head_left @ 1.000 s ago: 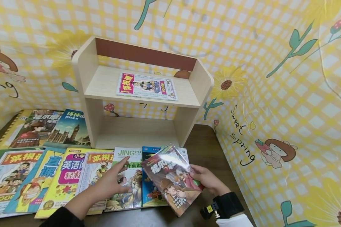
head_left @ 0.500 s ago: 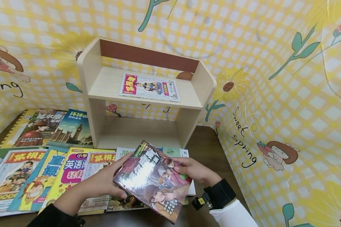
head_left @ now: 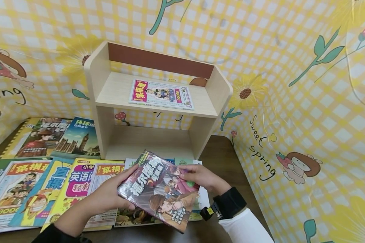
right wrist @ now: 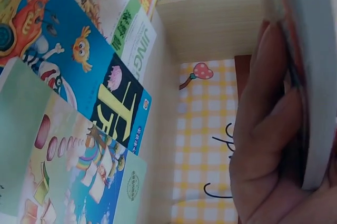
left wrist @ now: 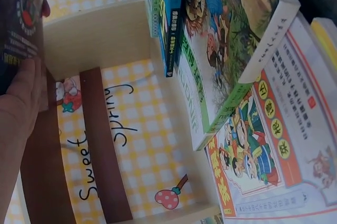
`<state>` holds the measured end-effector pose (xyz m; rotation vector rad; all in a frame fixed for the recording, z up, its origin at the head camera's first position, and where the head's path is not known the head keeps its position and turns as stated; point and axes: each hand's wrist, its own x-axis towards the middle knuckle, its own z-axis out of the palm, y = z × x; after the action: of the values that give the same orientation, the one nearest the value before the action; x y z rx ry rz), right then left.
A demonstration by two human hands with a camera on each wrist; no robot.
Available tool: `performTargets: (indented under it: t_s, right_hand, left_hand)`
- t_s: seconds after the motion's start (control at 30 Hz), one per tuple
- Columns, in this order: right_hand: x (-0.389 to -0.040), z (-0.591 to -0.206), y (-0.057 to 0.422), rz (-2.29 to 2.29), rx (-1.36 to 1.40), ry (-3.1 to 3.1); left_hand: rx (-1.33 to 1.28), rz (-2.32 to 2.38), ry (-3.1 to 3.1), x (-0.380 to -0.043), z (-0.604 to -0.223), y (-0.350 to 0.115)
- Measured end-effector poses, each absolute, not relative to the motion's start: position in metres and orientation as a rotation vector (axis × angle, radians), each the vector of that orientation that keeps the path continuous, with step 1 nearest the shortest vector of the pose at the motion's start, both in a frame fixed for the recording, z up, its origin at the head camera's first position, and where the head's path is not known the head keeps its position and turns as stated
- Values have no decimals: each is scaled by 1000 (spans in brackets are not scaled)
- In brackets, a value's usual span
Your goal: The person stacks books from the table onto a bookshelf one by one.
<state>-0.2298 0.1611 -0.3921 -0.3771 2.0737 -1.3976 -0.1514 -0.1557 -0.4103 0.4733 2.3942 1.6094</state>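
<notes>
A dark glossy paperback book (head_left: 161, 192) with illustrated figures on its cover is held tilted above the row of books in the head view. My left hand (head_left: 115, 192) grips its left edge. On the opposite side my right hand (head_left: 202, 177) holds the book, thumb over the cover and fingers behind. In the left wrist view, part of the left hand (left wrist: 18, 103) lies against the dark book (left wrist: 21, 34). The right wrist view shows the fingers of the right hand (right wrist: 268, 129) curled behind the book, whose pale page edge (right wrist: 318, 76) faces the camera.
Behind the hands stands a two-tier wooden shelf (head_left: 158, 110), a thin magazine (head_left: 161, 94) flat on its upper board. Several books, including a yellow one (head_left: 79, 175), lie along its front. More, such as a blue-covered book (head_left: 79, 138), lie at its left. Patterned cloth (head_left: 292, 101) walls the table.
The right hand has brought the book leftward from over the right-hand books. My left hand, apart from it a second ago, has taken its left edge. The book has since shifted slightly left.
</notes>
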Motion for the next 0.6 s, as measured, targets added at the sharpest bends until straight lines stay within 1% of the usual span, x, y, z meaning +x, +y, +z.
performTargets:
  t_s: [0.17,0.3,0.43,0.6]
  right_hand:
    - [-233,-394,155,-1549,-206,2090]
    - [-231,-394,151,-1779,-46,2026]
    - [-224,-390,143,-1927,-20,1973]
    - [-208,-381,131,-2009,-63,1994]
  left_hand:
    - [373,1752,2295,-149,-409,-155]
    - [287,1761,2389,-147,-404,-156]
    - [185,1733,2474,-146,-399,-158]
    - [114,1797,2488,-146,-396,-156]
